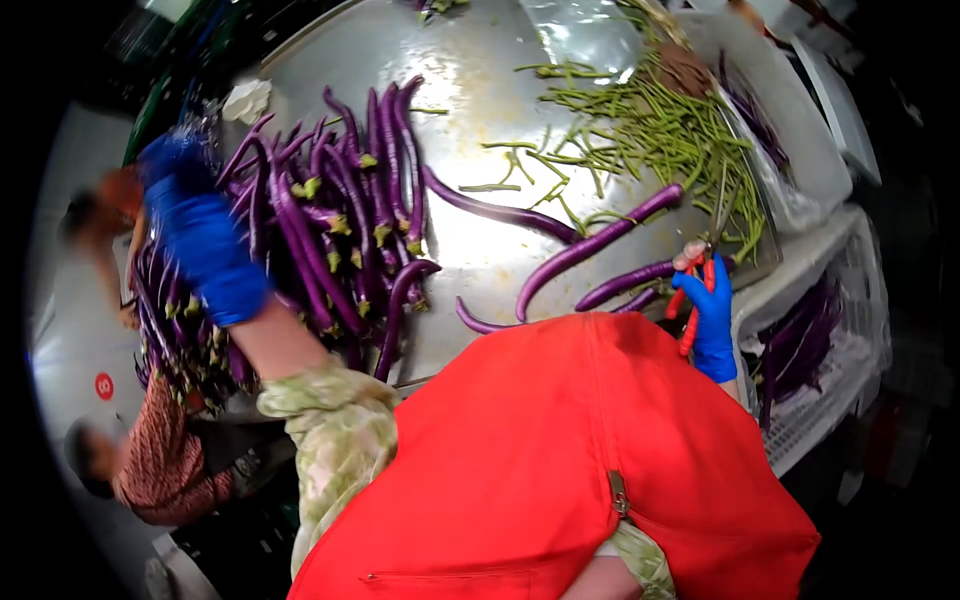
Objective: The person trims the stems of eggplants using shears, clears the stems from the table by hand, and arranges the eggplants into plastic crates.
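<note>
My left hand point(205, 230), in a blue glove, reaches over the far left side of the pile of long purple eggplants point(310, 210); its fingers are smeared by motion. My right hand point(708, 305), gloved in blue with bare fingertips showing, is closed around red-handled scissors point(692, 308) at the right of the metal table point(465, 260). The blades point up toward a heap of green stems point(640, 125). Near the scissors lie several loose eggplants, one of them a long curved eggplant point(590, 250).
At the right stand a white bin point(820, 150) with eggplants and a lined white basket point(800, 425) holding more. A clear plastic bag point(585, 35) lies at the far edge. Two people are at the left, one in a patterned red top point(165, 465).
</note>
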{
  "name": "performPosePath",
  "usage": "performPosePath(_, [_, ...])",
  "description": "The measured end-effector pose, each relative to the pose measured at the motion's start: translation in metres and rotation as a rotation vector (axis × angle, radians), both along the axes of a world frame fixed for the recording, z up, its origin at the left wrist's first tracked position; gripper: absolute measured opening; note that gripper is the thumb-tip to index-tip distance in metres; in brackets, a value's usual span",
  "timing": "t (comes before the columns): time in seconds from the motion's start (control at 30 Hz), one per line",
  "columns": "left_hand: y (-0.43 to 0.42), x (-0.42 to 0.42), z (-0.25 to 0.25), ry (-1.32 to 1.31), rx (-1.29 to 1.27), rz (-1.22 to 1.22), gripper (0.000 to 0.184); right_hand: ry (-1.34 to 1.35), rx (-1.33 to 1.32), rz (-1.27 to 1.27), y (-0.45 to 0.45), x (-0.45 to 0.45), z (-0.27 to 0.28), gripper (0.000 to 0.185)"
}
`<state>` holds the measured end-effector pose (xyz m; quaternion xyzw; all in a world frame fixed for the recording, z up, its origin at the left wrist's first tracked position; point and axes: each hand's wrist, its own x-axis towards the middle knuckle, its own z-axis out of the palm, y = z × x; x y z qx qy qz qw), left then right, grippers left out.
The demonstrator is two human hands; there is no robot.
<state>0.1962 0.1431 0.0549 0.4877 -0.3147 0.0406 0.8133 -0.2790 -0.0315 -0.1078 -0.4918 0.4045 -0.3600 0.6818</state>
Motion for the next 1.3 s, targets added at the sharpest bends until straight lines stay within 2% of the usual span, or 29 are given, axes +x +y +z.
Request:
performPosePath(0.03, [-0.028,-0.034,-0.039,-0.242,0.382,-0.019,0.026,-0.006,0.004,-0.024,0.005,-0.003,0.0,0.029])
performPosePath(0.07, [-0.051,-0.061,-0.065,-0.163,0.825,-0.264,0.037,-0.018,0.024,-0.048,0.009,-0.008,0.0,0.028])
performPosePath(0.1, [-0.071,-0.096,-0.106,-0.205,0.867,-0.542,0.041,-0.029,0.003,-0.073,0.012,-0.013,-0.005,0.028])
performPosePath(0.13, [-0.083,-0.129,-0.128,-0.454,1.085,-0.645,0.045,-0.041,-0.019,-0.099,0.014,-0.017,-0.01,0.028])
performPosePath(0.17, [-0.097,-0.138,-0.169,-0.868,1.048,-0.684,0.056,-0.057,-0.011,-0.142,0.017,-0.02,-0.008,0.027])
performPosePath(0.2, [-0.106,-0.141,-0.213,-1.108,1.068,-0.625,0.055,-0.038,-0.008,-0.159,0.019,-0.026,-0.008,0.026])
performPosePath(0.23, [-0.114,-0.145,-0.231,-1.07,1.249,-0.694,0.045,-0.019,0.021,-0.198,0.022,-0.032,-0.011,0.025])
performPosePath(0.27, [-0.122,-0.14,-0.242,-1.156,1.224,-0.596,0.034,-0.001,0.048,-0.238,0.025,-0.035,-0.011,0.025])
performPosePath(0.37, [-0.145,-0.137,-0.215,-1.005,1.07,-0.605,0.026,-0.038,0.133,-0.339,0.034,-0.04,-0.014,0.027])
performPosePath(0.4, [-0.153,-0.139,-0.209,-0.789,1.087,-0.625,0.029,-0.051,0.166,-0.364,0.037,-0.042,-0.018,0.028])
performPosePath(0.47, [-0.176,-0.159,-0.184,-0.543,1.153,-0.718,0.032,-0.066,0.221,-0.347,0.038,-0.045,-0.026,0.033])
performPosePath(0.53, [-0.192,-0.201,-0.173,-0.128,1.146,-0.913,0.035,-0.08,0.242,-0.327,0.035,-0.045,-0.03,0.034])
performPosePath(0.6, [-0.209,-0.24,-0.184,-0.19,1.065,-0.919,0.034,-0.069,0.194,-0.326,0.032,-0.045,-0.031,0.032])
performPosePath(0.67, [-0.23,-0.265,-0.212,-0.486,1.091,-0.794,0.035,-0.073,0.13,-0.313,0.03,-0.046,-0.038,0.032])
performPosePath(0.7, [-0.23,-0.28,-0.208,-0.519,1.199,-0.759,0.037,-0.075,0.115,-0.336,0.029,-0.047,-0.039,0.032])
performPosePath(0.73, [-0.236,-0.284,-0.212,-0.678,1.409,-0.771,0.035,-0.059,0.127,-0.338,0.03,-0.05,-0.038,0.029])
performPosePath(0.8, [-0.238,-0.288,-0.227,-0.817,1.373,-0.675,0.034,-0.03,0.154,-0.344,0.033,-0.055,-0.027,0.023])
performPosePath(0.87, [-0.24,-0.293,-0.2,-0.631,1.489,-0.754,0.035,-0.081,0.14,-0.389,0.038,-0.059,-0.024,0.024])
performPosePath(0.9, [-0.242,-0.288,-0.196,-0.492,1.463,-0.837,0.032,-0.098,0.127,-0.405,0.041,-0.062,-0.024,0.023])
performPosePath(0.93, [-0.244,-0.284,-0.203,-0.529,1.34,-0.711,0.028,-0.117,0.113,-0.422,0.043,-0.063,-0.026,0.023])
performPosePath(1.0, [-0.253,-0.295,-0.198,-0.706,1.209,-0.653,0.027,-0.163,0.047,-0.487,0.046,-0.063,-0.032,0.032])
performPosePath(1.03, [-0.253,-0.313,-0.18,-0.718,1.181,-0.737,0.028,-0.189,0.059,-0.517,0.046,-0.061,-0.031,0.036])
performPosePath(1.13, [-0.251,-0.365,-0.194,-0.789,1.221,-0.961,0.028,-0.255,0.075,-0.574,0.045,-0.06,-0.029,0.04])
performPosePath(1.2, [-0.246,-0.39,-0.222,-0.952,1.384,-1.034,0.031,-0.27,0.042,-0.591,0.043,-0.061,-0.029,0.04])
performPosePath(1.23, [-0.245,-0.395,-0.226,-1.086,1.426,-0.935,0.03,-0.288,0.027,-0.584,0.041,-0.061,-0.027,0.04])
performPosePath(1.3, [-0.249,-0.394,-0.222,-1.129,1.422,-0.923,0.027,-0.278,0.016,-0.525,0.041,-0.065,-0.034,0.04])
